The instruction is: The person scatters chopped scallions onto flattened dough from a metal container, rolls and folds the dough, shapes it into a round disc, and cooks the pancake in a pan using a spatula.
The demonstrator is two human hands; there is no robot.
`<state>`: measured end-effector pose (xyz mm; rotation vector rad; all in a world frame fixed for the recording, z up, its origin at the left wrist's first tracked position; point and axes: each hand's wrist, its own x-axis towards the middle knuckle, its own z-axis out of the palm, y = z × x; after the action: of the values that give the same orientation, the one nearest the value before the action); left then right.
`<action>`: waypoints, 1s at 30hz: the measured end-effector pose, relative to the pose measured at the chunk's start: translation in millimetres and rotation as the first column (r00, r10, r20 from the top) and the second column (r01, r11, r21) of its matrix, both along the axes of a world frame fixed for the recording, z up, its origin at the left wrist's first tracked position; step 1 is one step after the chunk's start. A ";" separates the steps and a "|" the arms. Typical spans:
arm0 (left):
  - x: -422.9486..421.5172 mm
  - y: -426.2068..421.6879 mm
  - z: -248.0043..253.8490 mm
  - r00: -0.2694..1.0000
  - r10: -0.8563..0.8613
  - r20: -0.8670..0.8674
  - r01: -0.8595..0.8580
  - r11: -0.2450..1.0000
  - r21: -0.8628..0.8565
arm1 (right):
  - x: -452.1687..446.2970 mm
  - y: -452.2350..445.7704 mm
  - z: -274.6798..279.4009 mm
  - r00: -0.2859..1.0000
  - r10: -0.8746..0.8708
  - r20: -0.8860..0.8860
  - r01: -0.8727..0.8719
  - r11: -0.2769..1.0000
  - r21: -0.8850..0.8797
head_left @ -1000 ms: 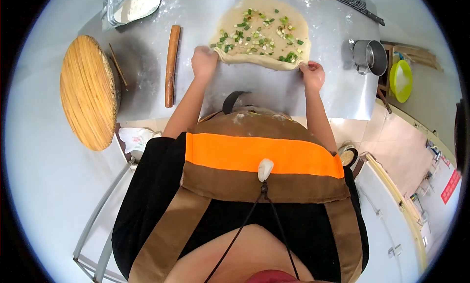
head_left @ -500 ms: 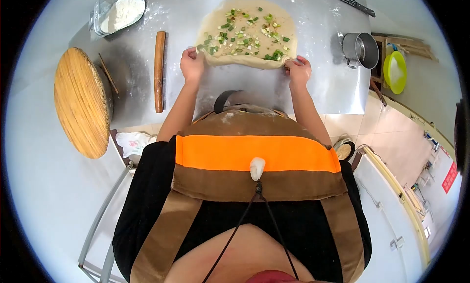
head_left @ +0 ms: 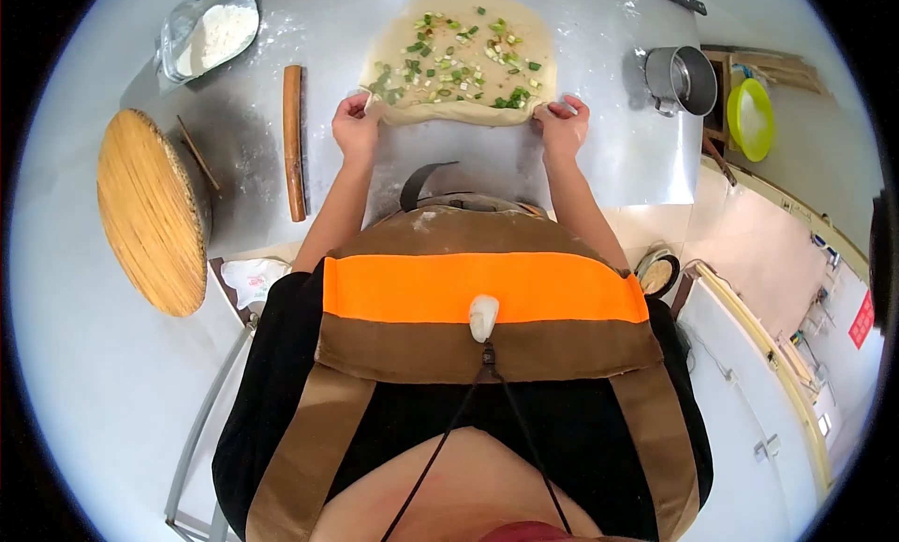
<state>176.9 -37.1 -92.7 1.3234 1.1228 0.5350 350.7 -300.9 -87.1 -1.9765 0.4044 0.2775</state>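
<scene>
Pinching the dough (head_left: pixel 459 59) are the right hand (head_left: pixel 564 130) and left hand (head_left: pixel 356 130), whose curled fingers now show more.

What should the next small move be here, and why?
Probably roll the dough sheet slightly further forward: the left hand and right hand hold its near corners, the near edge is already turned over, and chopped greens beyond that fold lie uncovered.

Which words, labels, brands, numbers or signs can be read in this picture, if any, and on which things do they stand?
No text can be read.
Red sign at the far right: too small and blurred to read.
White cloth-like item: pinkish print, unclear whether it includes lettering.
</scene>
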 end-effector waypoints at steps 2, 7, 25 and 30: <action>0.2 0.5 6.0 0.999 0.018 -0.051 -0.022 0.997 -0.075 | -1.1 0.2 1.0 0.999 0.009 -0.034 -0.009 1.000 0.005; -0.8 -0.6 3.0 1.000 -0.001 0.003 0.001 1.000 0.012 | -8.2 12.5 34.0 0.989 0.147 0.012 -0.143 0.978 -0.152; 22.7 -41.4 66.7 0.565 -0.460 -0.685 0.809 0.142 0.571 | -0.2 -9.2 6.7 0.986 0.118 0.121 -0.134 0.983 0.129; 32.7 -42.2 84.6 0.510 -0.605 -0.612 0.836 0.182 0.517 | 21.4 -19.3 12.0 0.959 0.234 0.162 -0.212 0.967 -0.144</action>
<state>209.6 -79.3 -8.1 2.5966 0.2144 0.0355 372.1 -320.2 -75.1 -2.1539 0.0837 0.2189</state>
